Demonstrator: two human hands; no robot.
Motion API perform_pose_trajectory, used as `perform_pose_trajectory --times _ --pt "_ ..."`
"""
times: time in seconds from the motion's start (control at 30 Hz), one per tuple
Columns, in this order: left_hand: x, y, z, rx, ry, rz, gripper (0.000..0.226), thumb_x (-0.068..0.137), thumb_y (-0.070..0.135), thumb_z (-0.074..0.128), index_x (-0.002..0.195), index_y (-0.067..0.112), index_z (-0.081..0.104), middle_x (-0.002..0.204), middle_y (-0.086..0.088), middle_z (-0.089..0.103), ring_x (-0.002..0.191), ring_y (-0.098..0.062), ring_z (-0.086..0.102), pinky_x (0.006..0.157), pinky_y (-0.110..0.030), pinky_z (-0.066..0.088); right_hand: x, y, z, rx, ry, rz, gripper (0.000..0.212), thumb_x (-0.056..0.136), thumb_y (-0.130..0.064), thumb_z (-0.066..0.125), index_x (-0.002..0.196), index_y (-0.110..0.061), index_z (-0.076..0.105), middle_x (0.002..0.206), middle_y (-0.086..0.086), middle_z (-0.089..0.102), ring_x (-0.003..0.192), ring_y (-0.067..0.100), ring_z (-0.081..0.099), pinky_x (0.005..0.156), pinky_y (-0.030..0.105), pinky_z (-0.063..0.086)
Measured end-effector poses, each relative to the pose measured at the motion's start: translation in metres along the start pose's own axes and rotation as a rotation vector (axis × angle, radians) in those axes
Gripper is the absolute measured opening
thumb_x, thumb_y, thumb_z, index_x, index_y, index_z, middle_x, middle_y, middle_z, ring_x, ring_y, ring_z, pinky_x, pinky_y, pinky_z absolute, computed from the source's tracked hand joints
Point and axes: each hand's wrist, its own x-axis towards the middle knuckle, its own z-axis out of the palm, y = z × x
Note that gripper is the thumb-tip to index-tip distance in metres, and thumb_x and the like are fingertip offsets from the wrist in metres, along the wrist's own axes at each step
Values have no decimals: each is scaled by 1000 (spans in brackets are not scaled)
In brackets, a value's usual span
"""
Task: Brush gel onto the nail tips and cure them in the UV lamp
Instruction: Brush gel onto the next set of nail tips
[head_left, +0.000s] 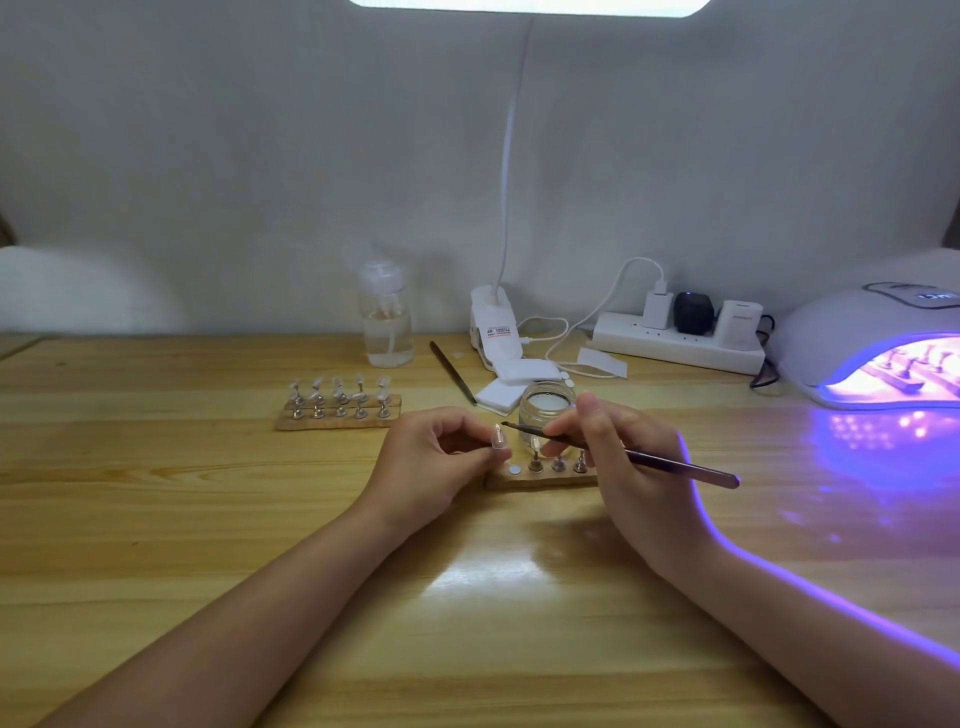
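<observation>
While left hand (431, 457) pinches nail tip (498, 436), right hand (618, 457) holds brush (649, 460), labels unreadable

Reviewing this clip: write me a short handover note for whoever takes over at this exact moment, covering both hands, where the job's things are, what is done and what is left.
Left hand: pinches one nail tip on its stand, lifted off the near wooden strip.
Right hand: holds the gel brush, bristles just beside that tip.
Open gel jar stands right behind the hands.
Near strip carries three more tips on stands, plus one bare magnet spot.
Second strip, far left, holds two rows of tips.
UV lamp, far right, is lit, with stands inside.
Done: one batch in the lamp.
Left: coat this tip, reseat it, do the others, cure.
</observation>
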Motion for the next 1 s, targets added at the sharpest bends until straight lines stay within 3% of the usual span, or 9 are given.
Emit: perform_pose_trajectory --times 0.33,0.43,0.57,0.73,0.87,1.0 --pt "1 -2 -2 -6 30 -22 21 71 0 73 65 19 68 56 13 66 56 5 58 56 -8 44 -1 1 -1 70 -46 -3 40 92 -30 48 64 -11 70 56 3 66 58 10 62 60 12 41" --pt "1 -2 -1 -25 59 -31 20 70 2 74 64 21 69 62 9 67 58 3 59 58 -10 48 -2 0 -1 65 -63 -5 40 89 -28 46 61 -12 69 54 1 66 56 5 60 60 9 40" --pt "3 -2 -2 81 85 18 15 71 7 75 71 21 71 80 5 62 64 7 56 60 -4 43 -1 -2 -2 153 17 -13 39 90 -22 43 60 -12 67 50 2 63 47 0 55 54 7 38" --pt "0 -1 -3 60 68 26 21 71 4 74 71 24 70 70 8 65 58 6 55 57 -6 43 4 -1 -6 148 162 11 43 97 -12 40 63 -10 66 52 5 63 46 2 50 51 12 40" --pt "0 -1 -2 64 15 36 30 70 5 75 87 28 63 72 8 67 64 0 60 63 -15 48 7 1 -9 102 228 29 45 98 -13 39 62 -13 65 53 1 63 46 8 42 47 17 39" --pt "-1 -1 -1 140 -48 82 42 69 7 77 96 32 56 69 11 67 56 3 54 57 -4 38 7 2 -9 95 234 21 44 98 -16 39 63 -15 65 53 1 64 46 6 43 48 15 39"
